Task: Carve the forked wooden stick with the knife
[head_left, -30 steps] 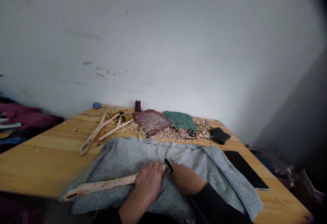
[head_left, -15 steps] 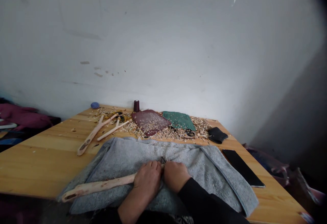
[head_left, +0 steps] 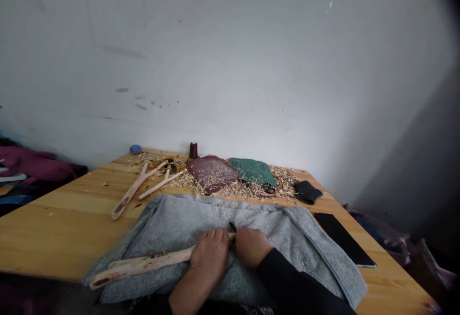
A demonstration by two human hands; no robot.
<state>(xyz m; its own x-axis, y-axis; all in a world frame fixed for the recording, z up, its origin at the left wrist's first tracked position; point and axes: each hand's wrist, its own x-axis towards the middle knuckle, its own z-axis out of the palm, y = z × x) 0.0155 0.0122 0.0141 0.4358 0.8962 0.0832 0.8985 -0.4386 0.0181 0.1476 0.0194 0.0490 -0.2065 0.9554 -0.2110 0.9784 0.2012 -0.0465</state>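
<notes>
My left hand (head_left: 210,255) is wrapped round a long, rough wooden stick (head_left: 143,264) that lies across a grey cloth (head_left: 187,219) at the table's near edge. My right hand (head_left: 251,245) is closed right beside it on a dark-bladed tool (head_left: 232,227), whose tip shows just above the stick's right end. Both hands touch over the cloth. The stick's left end reaches past the cloth's left corner.
Wood shavings (head_left: 251,188) cover the back of the wooden table (head_left: 53,224), with a maroon sheet (head_left: 212,171), a green sheet (head_left: 253,171), carved sticks (head_left: 134,190), a dark spool (head_left: 193,150), a blue ball (head_left: 135,149), a black pouch (head_left: 307,192) and a phone (head_left: 345,244).
My right hand drew in from the right until it met my left hand, and less of the dark blade shows now. The stick has hardly moved.
</notes>
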